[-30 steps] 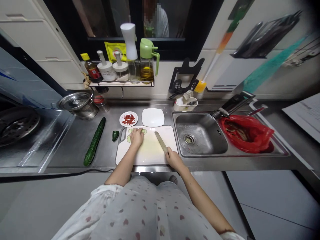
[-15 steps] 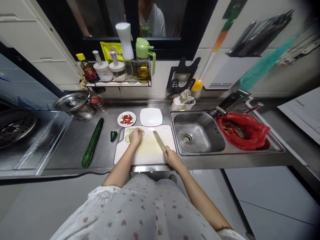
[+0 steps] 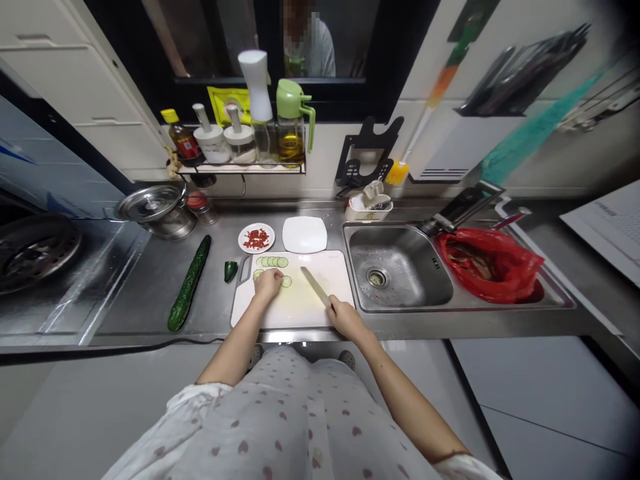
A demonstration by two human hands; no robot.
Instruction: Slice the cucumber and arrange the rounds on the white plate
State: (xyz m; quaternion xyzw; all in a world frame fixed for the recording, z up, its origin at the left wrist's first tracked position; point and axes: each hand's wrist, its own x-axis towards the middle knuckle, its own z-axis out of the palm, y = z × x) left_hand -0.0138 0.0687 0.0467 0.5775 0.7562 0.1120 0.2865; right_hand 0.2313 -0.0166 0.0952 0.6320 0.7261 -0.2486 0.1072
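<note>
My left hand (image 3: 269,284) is over the left part of a white cutting board (image 3: 300,317), its fingers drawn together at the edge of a round cucumber slice (image 3: 287,282). Behind it lies an overlapping row of cucumber slices (image 3: 273,262); more slices show partly at its left, half hidden by the hand. My right hand (image 3: 344,315) is wrapped round the handle of a knife (image 3: 314,285). The blade points forward and left, low over the board. A short cucumber end (image 3: 230,271) and a long whole cucumber (image 3: 190,283) are on the counter, left of the board.
Behind the board are a plate of chopped red pieces (image 3: 257,239) and a bare white plate (image 3: 305,235). A sink (image 3: 400,267) adjoins on the right, with a red plastic bag (image 3: 490,267) beyond. A lidded pot (image 3: 160,210) stands back left, near a condiment rack (image 3: 245,168).
My left hand has moved slightly nearer to me, uncovering the back row of slices and one slice at its right. The knife's tip has shifted a little left. The view has shifted slightly.
</note>
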